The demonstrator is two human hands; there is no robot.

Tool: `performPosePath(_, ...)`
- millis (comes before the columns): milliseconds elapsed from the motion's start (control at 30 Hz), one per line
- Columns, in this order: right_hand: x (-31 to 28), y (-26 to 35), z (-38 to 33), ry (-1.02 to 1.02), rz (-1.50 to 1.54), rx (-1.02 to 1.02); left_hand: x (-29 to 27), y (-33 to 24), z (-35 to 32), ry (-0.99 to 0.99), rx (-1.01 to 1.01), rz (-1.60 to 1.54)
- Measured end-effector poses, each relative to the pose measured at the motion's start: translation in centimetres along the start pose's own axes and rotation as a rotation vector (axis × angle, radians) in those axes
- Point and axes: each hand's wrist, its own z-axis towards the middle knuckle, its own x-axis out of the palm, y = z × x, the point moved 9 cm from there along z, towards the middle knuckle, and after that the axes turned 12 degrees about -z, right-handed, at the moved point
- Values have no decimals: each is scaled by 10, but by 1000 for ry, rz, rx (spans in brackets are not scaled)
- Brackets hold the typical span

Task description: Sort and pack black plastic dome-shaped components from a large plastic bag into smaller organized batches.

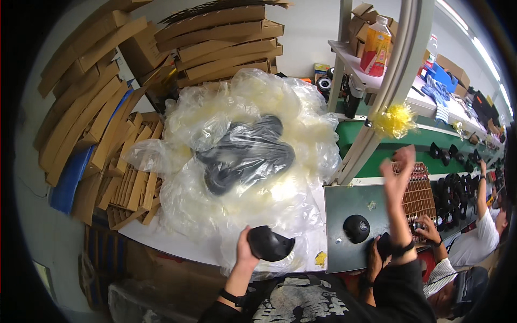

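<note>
Gripping black dome [272,245] by its left side in left fingers [245,248], clamped on the shell; probably to leave the rounded face and notched edge clear of the palm. Held out over near edge of white bench [188,245].

Just beyond left fingers: big heap of clear plastic bags [188,210], with dark pieces [245,156] under film in the middle, likely bagged against scratches. Far left of left fingers: cardboard dividers [134,185], probably nested at the side to save room.

Right fingers [405,154] raised and blurred, just below yellow tuft [396,121] at the post [366,137]. Cannot tell if apart or together. Near right fingers, lower: slotted box [420,199], seemingly for keeping parts separate. Between left and right fingers: second dome [356,229], rounded side up on green bench [342,202], likely for stability.
</note>
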Motion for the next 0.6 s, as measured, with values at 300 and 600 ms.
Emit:
performPosePath(300, 108, 50, -252, 1204, -45, -64, -25, 104, 34, 33, -240, 336)
performPosePath(600, 56, -152, -116, 916, -417, 111, -60, 48, 107, 15, 572, 2428)
